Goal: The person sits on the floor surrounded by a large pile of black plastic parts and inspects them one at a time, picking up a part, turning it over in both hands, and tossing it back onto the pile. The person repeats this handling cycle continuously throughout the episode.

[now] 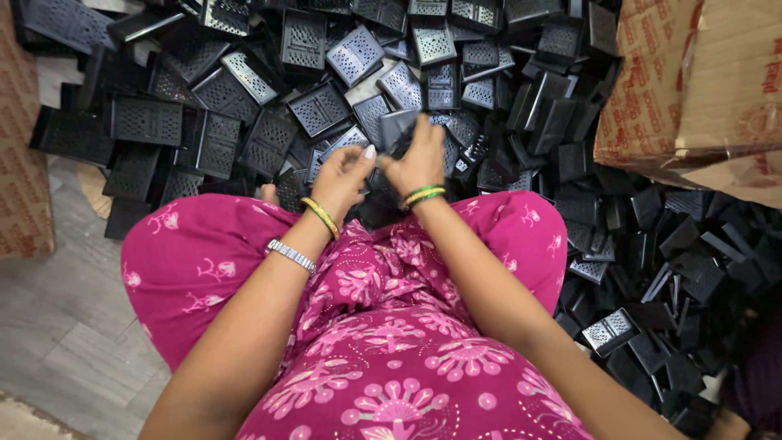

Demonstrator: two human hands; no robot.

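I sit cross-legged in pink floral clothes [383,326] facing a big heap of black perforated plastic parts [244,106]. My left hand [342,175], with a yellow bangle and a silver bracelet on the arm, and my right hand [419,159], with green and gold bangles, meet in front of my knees. Both hands close around one black perforated part [397,130] at the near edge of the heap. My fingers hide most of that part.
A brown cardboard box [700,81] stands at the right, over more black parts [668,261] that spread down the right side. Another cardboard piece [20,179] lies at the left edge. Grey floor tiles [65,326] show at the lower left.
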